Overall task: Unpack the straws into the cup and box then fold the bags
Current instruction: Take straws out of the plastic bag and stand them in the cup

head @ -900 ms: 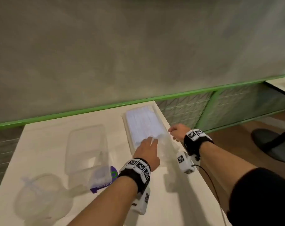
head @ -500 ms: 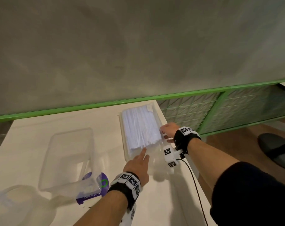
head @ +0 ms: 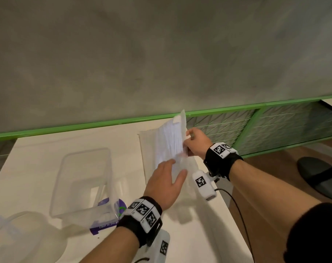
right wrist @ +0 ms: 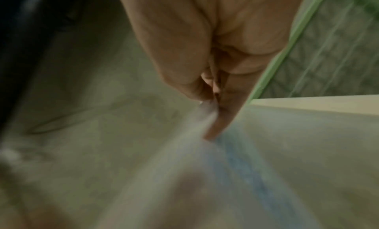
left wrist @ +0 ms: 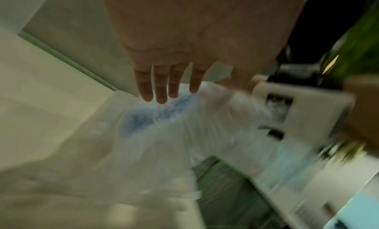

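Observation:
A clear bag of white straws [head: 169, 141] stands tilted up on its long edge at the far right of the table. My right hand [head: 188, 137] pinches its raised right edge between thumb and fingers; the right wrist view shows the pinch [right wrist: 209, 101] on the blurred bag [right wrist: 235, 159]. My left hand [head: 177, 168] lies with straight fingers against the bag's near end, and its fingers [left wrist: 160, 93] hang straight over the bag [left wrist: 164, 119]. A clear plastic box [head: 83, 183] stands left of the hands. A clear cup [head: 15, 236] sits at the near left corner.
Another flat clear bag [head: 145, 149] lies under the raised one. A purple-printed packet [head: 112, 223] lies under the box's near corner. The white table [head: 38, 158] ends just right of my hands, with a green rail [head: 104, 123] behind and a dark chair base [head: 321, 177] on the floor.
My right hand has taken the bag's right edge and lifted it off the table, so the bag tilts up. My left hand slid to the bag's near end.

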